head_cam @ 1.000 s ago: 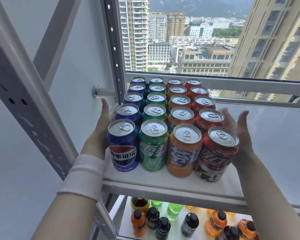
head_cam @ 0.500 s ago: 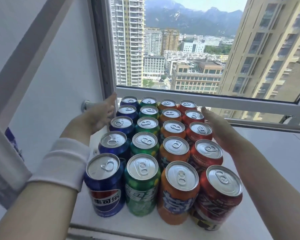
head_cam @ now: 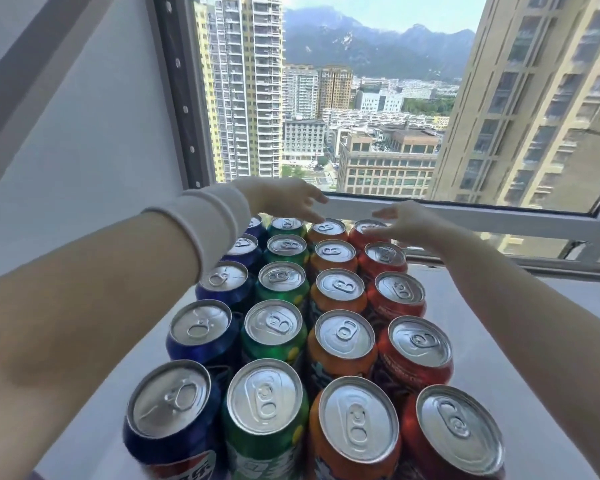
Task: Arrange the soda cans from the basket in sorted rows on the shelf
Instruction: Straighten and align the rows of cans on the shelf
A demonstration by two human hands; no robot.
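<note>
Soda cans stand on the white shelf [head_cam: 520,368] in sorted columns running away from me: blue cans [head_cam: 201,327] on the left, then green cans [head_cam: 274,323], orange cans [head_cam: 343,334] and red cans [head_cam: 418,344]. My left hand [head_cam: 284,199] reaches over the far end of the rows, fingers spread above the rearmost green and orange cans. My right hand [head_cam: 402,220] hovers flat over the rearmost red can, fingers apart. Neither hand grips a can. My left forearm, with a white wristband [head_cam: 205,223], hides parts of the rear blue cans. The basket is out of view.
A window frame [head_cam: 465,216] runs just behind the last cans, with city buildings beyond. A perforated metal upright [head_cam: 181,98] stands at the back left, and a white wall lies left of the shelf.
Both hands moved from the sides of the can block to its far end, now meeting above the rearmost cans. The camera moved closer and higher over the cans.
</note>
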